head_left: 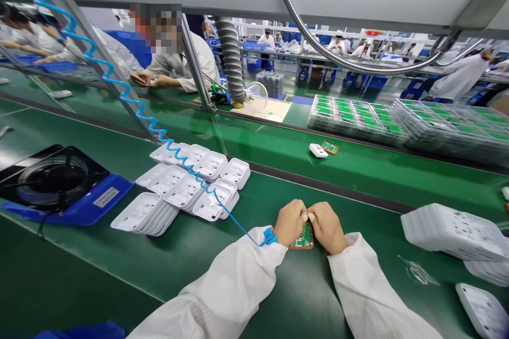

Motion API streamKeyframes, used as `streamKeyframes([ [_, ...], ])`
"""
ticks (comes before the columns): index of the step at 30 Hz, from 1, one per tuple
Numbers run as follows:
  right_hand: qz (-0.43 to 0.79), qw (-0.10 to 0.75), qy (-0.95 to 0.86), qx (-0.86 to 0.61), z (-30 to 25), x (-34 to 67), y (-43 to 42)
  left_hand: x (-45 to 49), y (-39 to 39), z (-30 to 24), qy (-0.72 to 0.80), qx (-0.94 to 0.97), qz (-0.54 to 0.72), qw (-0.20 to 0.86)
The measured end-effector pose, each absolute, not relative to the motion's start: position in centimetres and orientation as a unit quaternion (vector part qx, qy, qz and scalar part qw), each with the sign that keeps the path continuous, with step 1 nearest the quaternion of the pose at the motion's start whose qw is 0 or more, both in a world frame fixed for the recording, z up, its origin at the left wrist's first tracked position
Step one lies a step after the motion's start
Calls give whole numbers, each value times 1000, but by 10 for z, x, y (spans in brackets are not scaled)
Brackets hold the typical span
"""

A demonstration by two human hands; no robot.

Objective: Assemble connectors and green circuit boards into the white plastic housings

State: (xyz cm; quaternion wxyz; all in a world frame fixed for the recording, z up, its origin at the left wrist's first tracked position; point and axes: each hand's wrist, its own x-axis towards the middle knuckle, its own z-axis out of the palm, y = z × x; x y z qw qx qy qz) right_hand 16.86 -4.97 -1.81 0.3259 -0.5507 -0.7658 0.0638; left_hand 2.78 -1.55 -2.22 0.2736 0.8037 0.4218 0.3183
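Note:
A green circuit board (pixel 305 238) with an orange rim lies on the green work surface, between my two hands. My left hand (pixel 291 223) is closed at the board's left side and far edge. My right hand (pixel 328 226) is closed on the other side, its fingertips meeting those of the left over the far edge. Pale finger covers show on the tips. Anything small between the fingertips is hidden. Around my left wrist sits a blue wrist strap (pixel 269 237), tied to a coiled blue cord (pixel 170 143).
Stacked white plastic covers (pixel 185 185) stand on the left, beside a black fan (pixel 55 177). More white covers (pixel 453 233) and a clear plastic scrap (pixel 419 273) lie right. Beyond a dark rail, a white case (pixel 318 150) and trays of boards (pixel 353 116). A co-worker (pixel 191 63) sits opposite.

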Motion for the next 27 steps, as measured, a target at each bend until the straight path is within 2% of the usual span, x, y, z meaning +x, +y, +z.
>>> streamKeyframes([
  [3, 78, 360, -744, -557, -23, 176, -45, 29, -12, -22, 443, 798, 304, 272],
  [6, 57, 388, -694, -604, -28, 187, -41, 22, -5, -10, 470, 801, 307, 208],
  [8, 44, 360, -673, -645, -31, 192, -41, 8, 4, 5, 501, 799, 309, 120],
  [11, 10, 273, -686, -675, -31, 190, -41, -21, 20, 31, 581, 753, 309, -17],
  [15, -52, 210, -693, -688, -30, 176, -37, -57, 38, 45, 664, 685, 276, -114],
  [20, -59, 213, -678, -701, -31, 167, -34, -73, 50, 31, 691, 679, 221, -114],
  [27, -42, 202, -680, -704, -28, 167, -37, -68, 50, 32, 687, 672, 261, -85],
])
